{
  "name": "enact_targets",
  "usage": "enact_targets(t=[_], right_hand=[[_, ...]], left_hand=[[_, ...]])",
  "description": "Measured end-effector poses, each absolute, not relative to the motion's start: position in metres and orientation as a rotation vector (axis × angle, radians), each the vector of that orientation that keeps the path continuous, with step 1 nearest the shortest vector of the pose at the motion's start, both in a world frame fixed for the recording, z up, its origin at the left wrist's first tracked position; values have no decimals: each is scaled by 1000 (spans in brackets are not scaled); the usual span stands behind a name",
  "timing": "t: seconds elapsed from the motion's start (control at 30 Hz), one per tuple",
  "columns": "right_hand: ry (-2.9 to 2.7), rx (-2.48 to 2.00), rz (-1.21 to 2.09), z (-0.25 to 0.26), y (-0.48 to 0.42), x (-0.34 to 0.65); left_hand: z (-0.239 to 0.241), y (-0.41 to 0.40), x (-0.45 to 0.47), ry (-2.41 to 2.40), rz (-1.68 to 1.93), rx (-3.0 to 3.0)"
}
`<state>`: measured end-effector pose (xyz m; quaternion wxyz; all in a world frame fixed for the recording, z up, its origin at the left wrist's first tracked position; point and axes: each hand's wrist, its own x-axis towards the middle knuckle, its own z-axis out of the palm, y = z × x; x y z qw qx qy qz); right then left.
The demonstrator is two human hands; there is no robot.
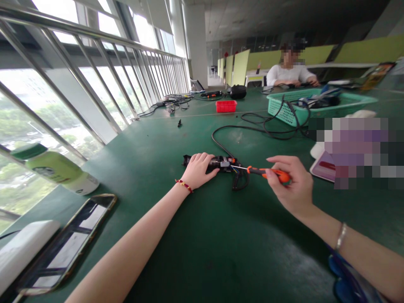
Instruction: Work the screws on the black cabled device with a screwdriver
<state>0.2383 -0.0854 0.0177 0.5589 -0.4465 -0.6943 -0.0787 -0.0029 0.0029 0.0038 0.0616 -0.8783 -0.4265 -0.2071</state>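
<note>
My left hand (198, 170), with a beaded bracelet at the wrist, lies over a black corded device (224, 164) and grips it against the green table. The device looks opened at its right end, where coloured wires and a small orange part show. My right hand (295, 187) holds an orange-and-black screwdriver (260, 171) by its handle. The screwdriver's thin shaft points left, and its tip is at the device's exposed part; whether it touches a screw is too small to tell. My left fingers and palm hide the middle of the device.
Behind the device stands a red tray (226, 106). A teal basket (285, 110) with tools and a black cable (217, 130) lie to the right. At the left are a phone (74, 240), a green-capped bottle (59, 170) and a metal railing (104, 40). Another person (290, 75) sits across the table.
</note>
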Motion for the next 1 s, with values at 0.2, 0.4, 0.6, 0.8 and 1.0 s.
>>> enact_targets(t=[0.2, 0.4, 0.6, 0.8, 1.0], right_hand=[[-1602, -944, -152, 16, -85, 238], [-1607, -1039, -187, 15, -84, 239], [-1619, -999, -211, 15, -83, 239], [-1602, -978, -203, 17, -84, 239], [-1651, -1031, -213, 15, -84, 240]], left_hand=[[4, 3, -3, -1292, -640, -2666], [4, 2, -3, -1301, -648, -2677], [4, 2, -3, -1304, -626, -2667], [4, 3, -2, -1299, -605, -2653], [3, 3, -2, -1294, -621, -2654]])
